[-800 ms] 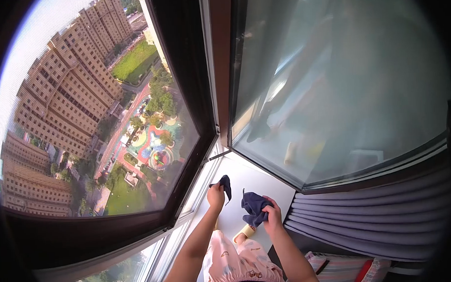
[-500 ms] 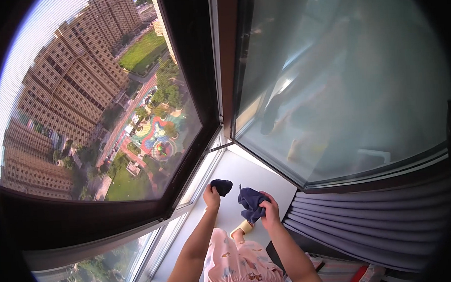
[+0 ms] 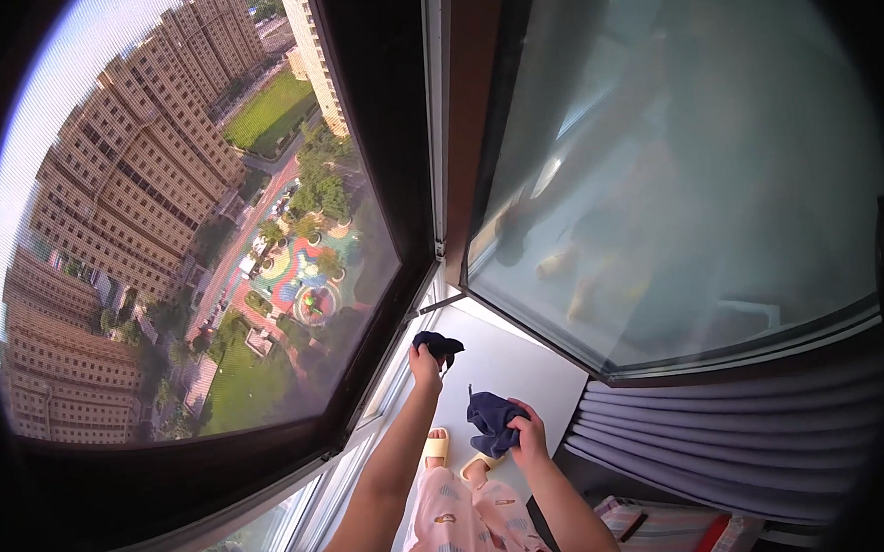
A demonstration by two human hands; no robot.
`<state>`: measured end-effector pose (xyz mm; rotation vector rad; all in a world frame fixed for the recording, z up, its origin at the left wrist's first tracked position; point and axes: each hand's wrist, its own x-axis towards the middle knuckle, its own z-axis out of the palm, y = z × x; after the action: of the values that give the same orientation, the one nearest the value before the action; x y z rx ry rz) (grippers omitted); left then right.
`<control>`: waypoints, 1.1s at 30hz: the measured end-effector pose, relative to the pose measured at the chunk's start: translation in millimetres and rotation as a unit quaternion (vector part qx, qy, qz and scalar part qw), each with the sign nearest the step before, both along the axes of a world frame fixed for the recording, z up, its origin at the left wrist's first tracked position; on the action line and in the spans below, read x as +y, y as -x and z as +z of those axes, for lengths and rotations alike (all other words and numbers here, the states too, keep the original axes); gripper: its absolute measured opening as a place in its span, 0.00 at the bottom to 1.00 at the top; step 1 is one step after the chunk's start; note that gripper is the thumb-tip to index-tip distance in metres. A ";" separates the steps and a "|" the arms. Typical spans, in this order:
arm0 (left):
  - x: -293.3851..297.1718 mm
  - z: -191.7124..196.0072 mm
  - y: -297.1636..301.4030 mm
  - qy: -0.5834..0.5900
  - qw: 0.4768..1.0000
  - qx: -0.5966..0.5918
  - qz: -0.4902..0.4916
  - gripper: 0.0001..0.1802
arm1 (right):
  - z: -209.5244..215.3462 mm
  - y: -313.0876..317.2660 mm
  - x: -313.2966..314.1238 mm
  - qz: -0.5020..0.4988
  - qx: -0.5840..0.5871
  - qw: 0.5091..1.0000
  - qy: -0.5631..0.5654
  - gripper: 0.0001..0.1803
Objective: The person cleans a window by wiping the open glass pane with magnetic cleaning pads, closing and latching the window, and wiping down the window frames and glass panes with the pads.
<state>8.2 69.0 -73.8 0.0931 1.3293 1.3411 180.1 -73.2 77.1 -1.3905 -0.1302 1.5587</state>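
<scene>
Head view: we find the left hand (image 3: 425,364) closed around a small black cloth item (image 3: 439,343), which sticks out above and to the right of the fingers, near the lower corner of the screened window (image 3: 365,308). We record the right hand (image 3: 529,436) gripping a bunched navy cloth (image 3: 489,420) by its right side; the cloth hangs in loose folds over the white ledge (image 3: 523,356), apart from the black item. We note pale yellow slippers (image 3: 436,445) on the feet below, a glass sash (image 3: 692,199) at upper right, and a pleated grey curtain (image 3: 701,442) beneath it.
</scene>
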 end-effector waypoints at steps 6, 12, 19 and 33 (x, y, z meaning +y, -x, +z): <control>75.4 -22.2 44.8 -0.030 0.985 -0.168 -0.011 0.31 | -2.5 24.4 4.3 -0.054 0.021 0.998 -0.014 0.26; -3.5 65.6 -16.5 -0.054 0.942 0.024 -0.330 0.24 | 21.9 14.6 18.7 -0.168 0.035 0.983 -0.061 0.20; -71.7 168.2 -19.0 -0.146 0.861 0.079 -0.481 0.32 | 57.2 5.2 32.7 -0.159 0.155 0.968 -0.118 0.30; -65.6 261.7 -26.5 -0.176 0.876 -0.241 -0.379 0.13 | 108.6 -49.0 -15.6 -0.204 0.221 0.895 -0.330 0.20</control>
<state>34.7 3.3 187.9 0.4510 0.5070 0.8219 229.1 -88.8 185.6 -0.4705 -0.0710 1.2613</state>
